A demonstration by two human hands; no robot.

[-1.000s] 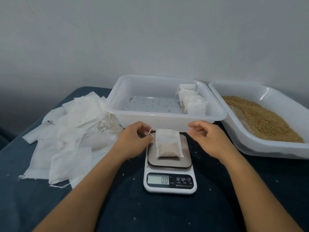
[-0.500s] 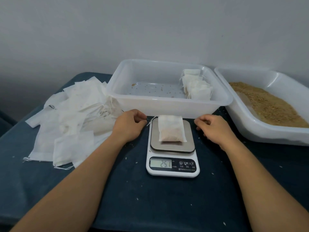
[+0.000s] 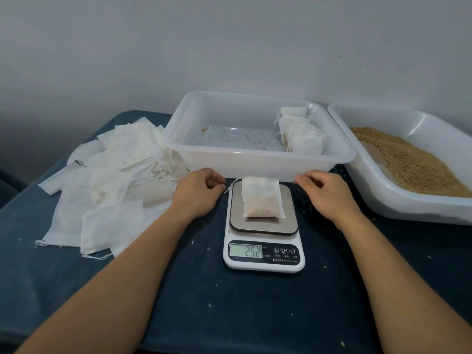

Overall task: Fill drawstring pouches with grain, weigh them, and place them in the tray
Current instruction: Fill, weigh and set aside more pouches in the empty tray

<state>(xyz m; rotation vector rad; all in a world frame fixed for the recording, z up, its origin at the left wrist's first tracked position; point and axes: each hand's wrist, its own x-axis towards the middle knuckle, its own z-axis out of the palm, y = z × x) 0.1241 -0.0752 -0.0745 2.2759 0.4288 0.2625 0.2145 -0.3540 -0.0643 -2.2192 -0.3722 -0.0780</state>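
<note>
**Mia:** What changed just now?

**Ben:** A second ago the scale (image 3: 263,241) showed zero, and the hands were right by the filled pouch (image 3: 261,196). Now they have pulled back and the little screen reads 25.2.

**Mia:** So what does that mean?

**Ben:** The pouch is lying on its own, so the number is probably a true one. The weighing looks done. It likely goes into the tray (image 3: 258,163) next.

**Mia:** What are the hands doing?

**Ben:** The left hand (image 3: 198,191) rests on the table (image 3: 229,302) just left of the scale, fingers loosely curled. The pouch's string ends right by those fingers, but whether they pinch it cannot be told. The right hand (image 3: 325,194) rests just right of the scale, fingers loosely bent, holding nothing.

**Mia:** How does the pouch look?

**Ben:** White, thin and soft. It lies flat on the metal plate, near the plate's back edge. The grain sits plump at the near end and shows through a bit.

**Mia:** And the rest?

**Ben:** The finished pouches (image 3: 300,132) stand in the tray's right back corner. The empty pouches (image 3: 107,185) are piled by the table's left edge. The grain bin (image 3: 408,159) is at the right edge.
</note>
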